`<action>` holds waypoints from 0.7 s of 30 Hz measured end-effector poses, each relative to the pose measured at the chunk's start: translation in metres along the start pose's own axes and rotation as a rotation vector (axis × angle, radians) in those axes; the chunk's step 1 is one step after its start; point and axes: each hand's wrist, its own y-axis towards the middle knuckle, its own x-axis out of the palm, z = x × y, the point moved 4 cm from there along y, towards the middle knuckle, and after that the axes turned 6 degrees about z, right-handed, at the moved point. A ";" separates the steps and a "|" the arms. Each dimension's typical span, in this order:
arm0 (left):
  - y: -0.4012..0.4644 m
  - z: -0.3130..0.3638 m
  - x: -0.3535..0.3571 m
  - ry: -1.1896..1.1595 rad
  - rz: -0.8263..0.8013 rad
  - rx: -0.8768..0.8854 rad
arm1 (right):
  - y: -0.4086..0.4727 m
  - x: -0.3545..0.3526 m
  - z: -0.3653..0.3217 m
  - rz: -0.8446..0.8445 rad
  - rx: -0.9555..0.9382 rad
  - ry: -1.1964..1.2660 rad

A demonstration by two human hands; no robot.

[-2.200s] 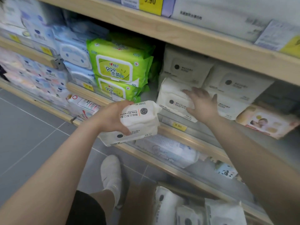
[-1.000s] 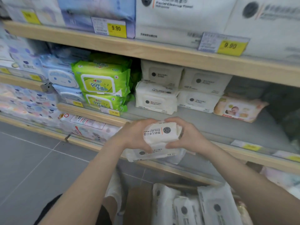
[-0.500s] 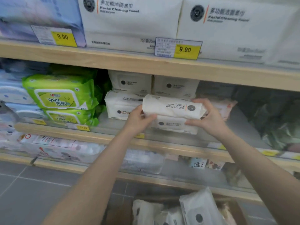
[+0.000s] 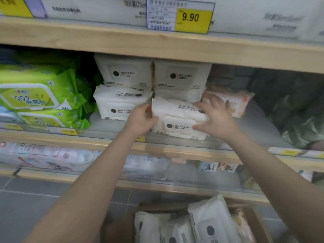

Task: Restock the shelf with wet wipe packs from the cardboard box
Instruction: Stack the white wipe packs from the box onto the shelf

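Hands (image 4: 142, 120) (image 4: 215, 118) — fingers curled round two stacked white packs (image 4: 177, 118) — box (image 4: 121, 228) cut off below

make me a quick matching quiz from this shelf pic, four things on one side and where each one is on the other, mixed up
Things:
1. green wipe packs
2. cardboard box
3. yellow 9.90 price tag
4. white pack being placed

Places:
A. between the left hand and right hand
B. on the floor below the shelves
C. left end of the middle shelf
D. front edge of the top shelf

Pairs: 1-C, 2-B, 3-D, 4-A
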 end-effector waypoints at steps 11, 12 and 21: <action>0.015 -0.030 -0.025 0.777 0.060 0.179 | -0.004 0.029 -0.051 -0.007 -0.049 -0.283; 0.015 -0.030 -0.025 0.773 0.078 0.195 | 0.002 0.031 -0.049 -0.006 -0.057 -0.277; 0.020 -0.037 -0.022 0.728 0.155 0.246 | 0.035 0.053 -0.049 0.016 -0.031 -0.315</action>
